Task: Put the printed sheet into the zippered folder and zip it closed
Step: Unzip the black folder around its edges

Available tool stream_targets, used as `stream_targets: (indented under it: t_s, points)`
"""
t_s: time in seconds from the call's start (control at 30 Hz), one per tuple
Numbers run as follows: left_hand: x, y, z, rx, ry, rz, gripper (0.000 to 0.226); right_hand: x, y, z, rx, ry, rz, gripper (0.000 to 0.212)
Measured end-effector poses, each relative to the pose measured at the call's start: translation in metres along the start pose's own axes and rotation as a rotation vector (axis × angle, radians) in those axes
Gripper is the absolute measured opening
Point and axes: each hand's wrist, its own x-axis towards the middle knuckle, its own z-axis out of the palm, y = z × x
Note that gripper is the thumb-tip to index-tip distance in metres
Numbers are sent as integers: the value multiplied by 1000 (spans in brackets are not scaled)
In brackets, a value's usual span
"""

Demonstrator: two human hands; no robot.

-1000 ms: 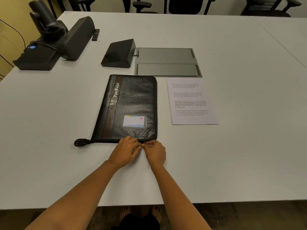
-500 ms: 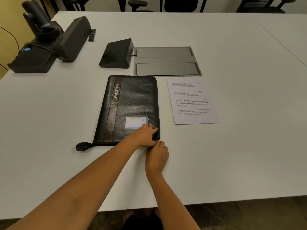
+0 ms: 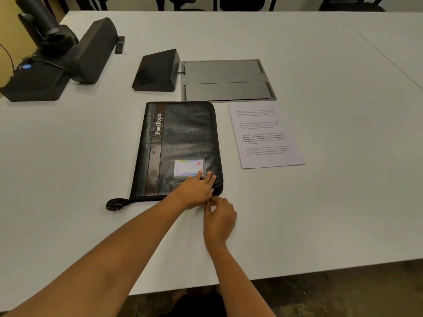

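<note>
While the zippered folder (image 3: 180, 149) lies shut on the bench (image 3: 320, 213), my left hand (image 3: 194, 191) presses flat and open on its near right corner, fingers (image 3: 207, 178) spread beside the label. My right hand (image 3: 219, 216) pinches closed at that corner, presumably on the zipper pull. Recommended: hold the cover down and draw the slider steadily around the corner. The printed sheet (image 3: 265, 136) lies beyond my right fingers, just beside the folder. The pull itself is hidden.

Dim even light, wide-angle edge warping
</note>
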Motion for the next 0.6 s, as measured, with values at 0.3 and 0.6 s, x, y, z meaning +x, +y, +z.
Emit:
stream_targets:
  t_s: [0.3,0.6]
  points:
    - [2,-5,-2,-40,1,11,54,-2,2,8,-11,78,-14,1]
    - [5,-4,-1,-7,23,22,53,5,5,2,-44,21,-56,2]
